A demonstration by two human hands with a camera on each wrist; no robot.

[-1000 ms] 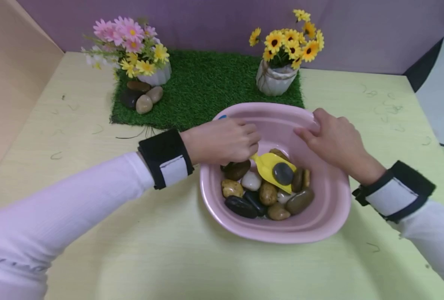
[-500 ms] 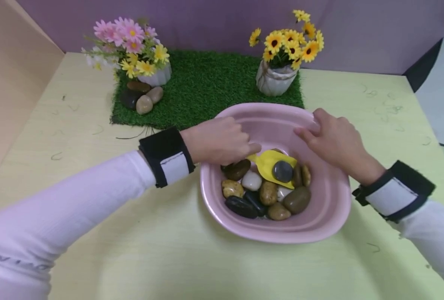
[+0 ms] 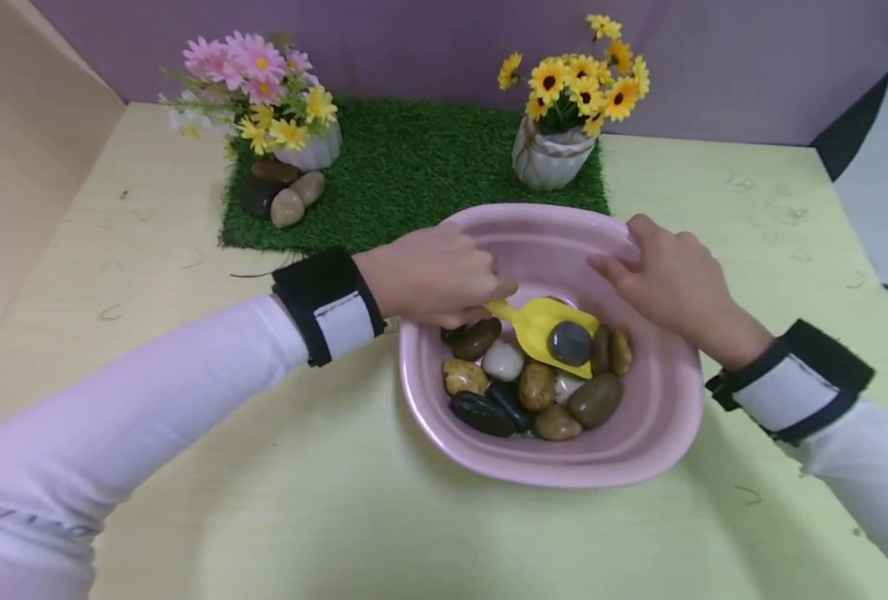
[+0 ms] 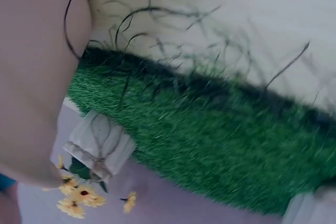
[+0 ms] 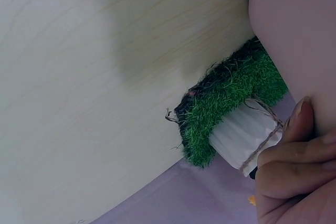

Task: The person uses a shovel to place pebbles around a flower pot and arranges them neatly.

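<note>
My left hand (image 3: 444,275) grips the handle of a yellow toy shovel (image 3: 535,323) inside a pink basin (image 3: 664,417). A dark grey round stone (image 3: 569,343) lies on the shovel's blade. Around and below the blade, several smooth stones (image 3: 537,385) in brown, black and white cover the basin's bottom. My right hand (image 3: 669,279) holds the basin's far right rim, its thumb over the inner side. Curled fingers (image 5: 294,174) show at the edge of the right wrist view. The left hand hides most of the handle; a bit of blue (image 4: 6,182) shows beside it in the left wrist view.
Behind the basin lies a green artificial grass mat (image 3: 421,158). On it stand a white pot (image 3: 552,158) of yellow flowers and another pot (image 3: 312,150) with pink and yellow flowers. Several stones (image 3: 288,207) sit at the mat's left. A purple wall (image 3: 428,50) rises behind.
My left hand has turned, and the shovel's blade has shifted slightly right with the grey stone still on it. Brown stones by the blade have shifted a little. The right hand stays on the rim.
</note>
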